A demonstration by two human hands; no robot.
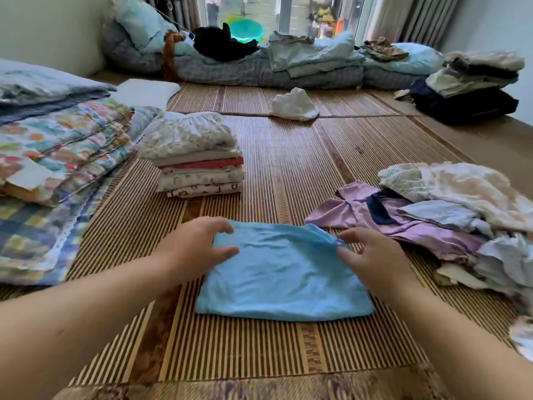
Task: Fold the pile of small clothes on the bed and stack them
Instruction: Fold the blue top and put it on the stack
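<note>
My two hands are nearest, reaching over the one bamboo mat (274,157). On my right sits one unfolded pile (450,209), its purple edge just beside the single blue garment (282,278), which lies flat before me. My left hand (199,243) grips its far left corner, fingers curled over the edge and thumb on top. My right hand (372,255) pinches the far right corner. One folded stack (199,157), six layers by my count, stands beyond on the left, with bare mat between. One crumpled white piece (294,105) lies farther off.
</note>
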